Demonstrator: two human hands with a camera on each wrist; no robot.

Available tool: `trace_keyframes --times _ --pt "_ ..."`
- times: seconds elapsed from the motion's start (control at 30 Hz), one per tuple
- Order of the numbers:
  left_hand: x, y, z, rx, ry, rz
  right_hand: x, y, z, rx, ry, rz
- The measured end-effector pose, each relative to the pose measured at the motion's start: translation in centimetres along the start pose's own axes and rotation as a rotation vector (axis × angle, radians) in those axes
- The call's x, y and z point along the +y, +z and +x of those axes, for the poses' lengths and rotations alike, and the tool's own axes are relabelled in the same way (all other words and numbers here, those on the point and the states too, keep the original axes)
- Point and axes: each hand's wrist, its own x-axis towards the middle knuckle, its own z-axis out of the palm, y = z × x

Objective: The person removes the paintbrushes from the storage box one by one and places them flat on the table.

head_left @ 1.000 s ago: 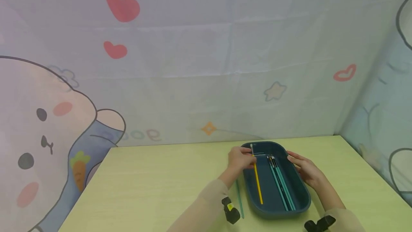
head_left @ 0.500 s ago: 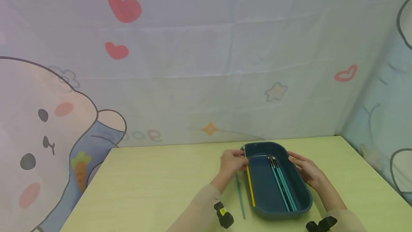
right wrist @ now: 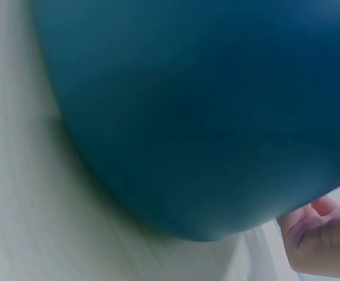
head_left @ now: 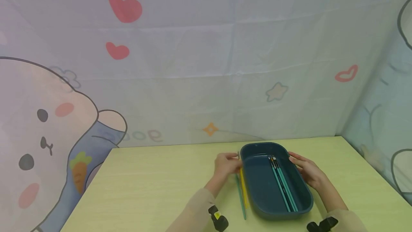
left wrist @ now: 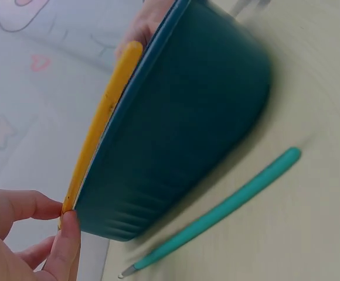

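Note:
Pinched between the thumb and index finger of my left hand (head_left: 224, 165) is a yellow paintbrush (left wrist: 97, 129). It is upright of nothing inside the tray now: in the head view it lies along the outer left side of the dark blue tray (head_left: 262, 185), handle toward me. In the left wrist view its handle runs close beside the tray's rim; whether it touches is unclear. My right hand (head_left: 309, 172) holds the tray's right rim near the far corner, its fingertips partly hidden. Several teal paintbrushes (head_left: 284, 189) lie in the tray's right half. A single teal paintbrush (left wrist: 217, 213) lies on the table, left of the tray.
The light yellow table (head_left: 154, 185) extends to the left of the tray. Behind it hangs a pale cloth (head_left: 193, 99) with cartoon prints, and another cloth (head_left: 379, 117) borders the right side. Black wrist cameras (head_left: 219, 219) sit on both sleeves.
My left hand has carried the yellow paintbrush leftward, from above the tray's inside across its left rim to outside it. The right hand has stayed at the tray's right rim.

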Motion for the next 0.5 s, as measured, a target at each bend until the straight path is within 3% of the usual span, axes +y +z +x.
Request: trace_keyframes --times 0.5 --pt "-2.2 -1.3 0.0 0.040 0.005 0.074 0.2 0.1 0.2 0.030 0.000 -0.058"
